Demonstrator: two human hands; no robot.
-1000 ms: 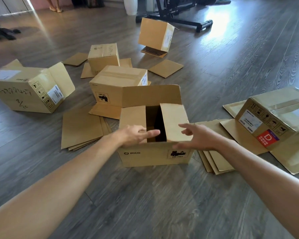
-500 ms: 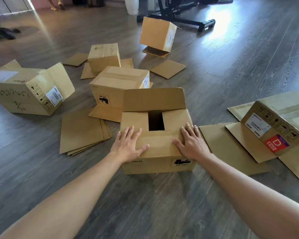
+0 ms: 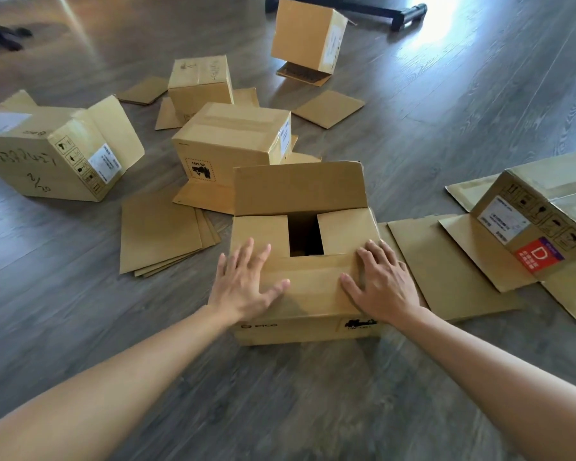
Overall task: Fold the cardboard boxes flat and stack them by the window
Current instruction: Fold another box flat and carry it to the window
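Head view. Nearest cardboard box sits on the wood floor, centre near, between a pile of flattened sheets on the left and more flat cardboard on the right. Left hand and right hand both lie flat, fingers straight and spread, pressing the near top flap; grip wide on both, nothing held. Far flap stands upright, two side flaps folded in, dark gap between them.

Judgement: box looks empty and light, corrugated walls stiff along panels, weak at the creases. Surface dry, not slippery. Best hold is at opposite corners or flap edges, pushing diagonally to collapse. Taped bottom, not visible here, may resist.

Other upright boxes stand farther off, unflattened.
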